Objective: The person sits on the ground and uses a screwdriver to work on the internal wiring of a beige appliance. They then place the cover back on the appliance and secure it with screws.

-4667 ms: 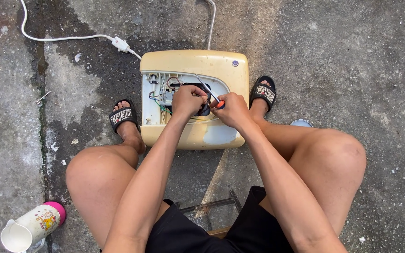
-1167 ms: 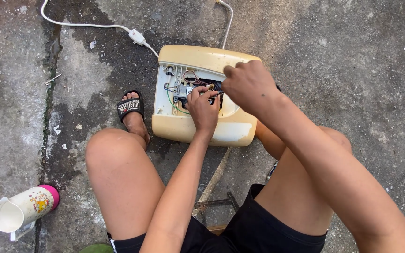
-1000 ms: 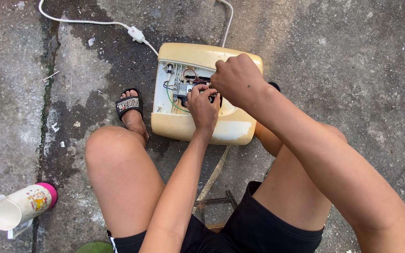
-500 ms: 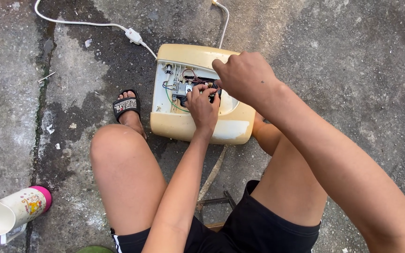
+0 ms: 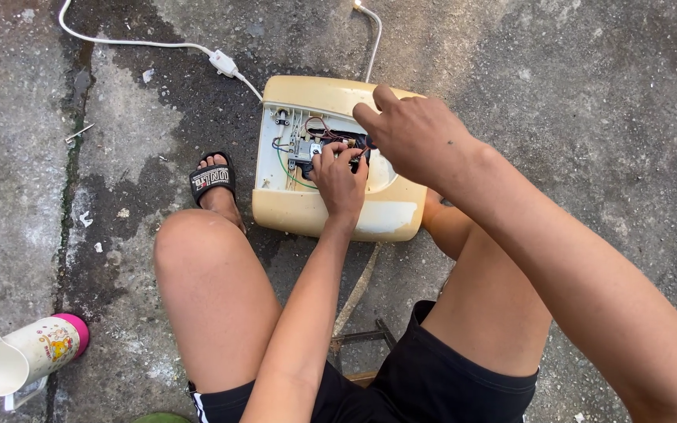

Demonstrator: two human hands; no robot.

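Observation:
A cream plastic appliance housing (image 5: 319, 215) lies open on the concrete between my feet, with wires and a small metal part (image 5: 301, 149) exposed inside. My left hand (image 5: 340, 178) reaches into the opening, its fingertips pinched on a component beside the wires. My right hand (image 5: 417, 137) hovers over the housing's right half, fingers curled around a small dark-handled tool (image 5: 365, 142) that points at the same spot. Most of the tool is hidden in the fist. A white power cord (image 5: 221, 61) runs from the housing to the upper left.
A white jug with a pink base (image 5: 29, 356) lies on its side at the lower left. My left foot wears a black sandal (image 5: 211, 178) beside the housing. A loose screw (image 5: 78, 133) lies on the wet, cracked concrete. A metal stool frame (image 5: 362, 338) is under me.
Since the oldest frame my right arm has lifted and come over the housing from above. In the last second both hands have stayed at the same spot in the wiring.

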